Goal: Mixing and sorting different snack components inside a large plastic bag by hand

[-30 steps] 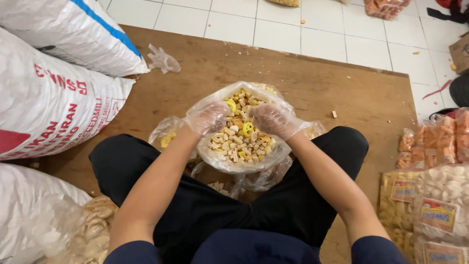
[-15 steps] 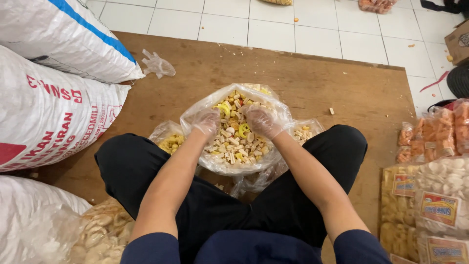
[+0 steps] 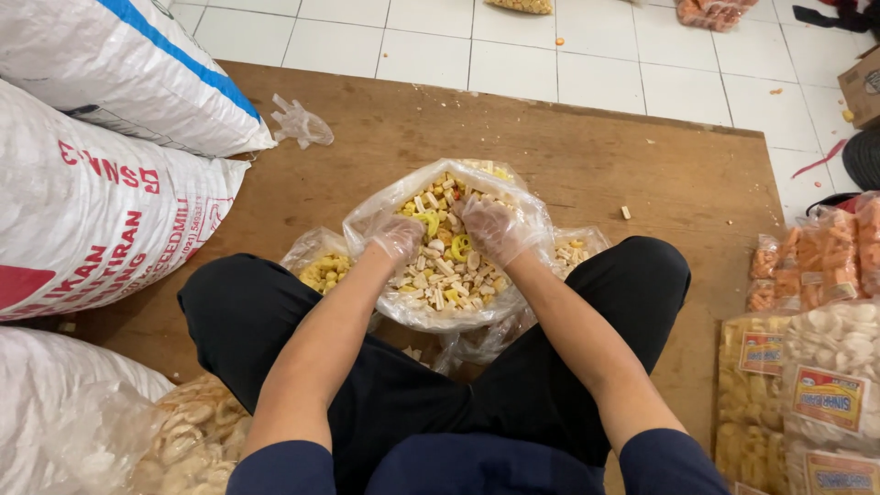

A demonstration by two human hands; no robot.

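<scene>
Clear bag of mixed crackers (image 3: 440, 275), lying open between the knees: left hand (image 3: 396, 236) and right hand (image 3: 490, 229), equally near, fingers curling into its contents.

Big white woven sacks (image 3: 101, 211) with red print and a blue stripe pile up on the left of the brown wooden board (image 3: 642, 174). A crumpled clear plastic glove (image 3: 301, 124) lies beside them. Sealed packets of orange and white crackers (image 3: 816, 339) stack up on the right. White floor tiles (image 3: 513, 55) beyond carry scattered crumbs.
</scene>
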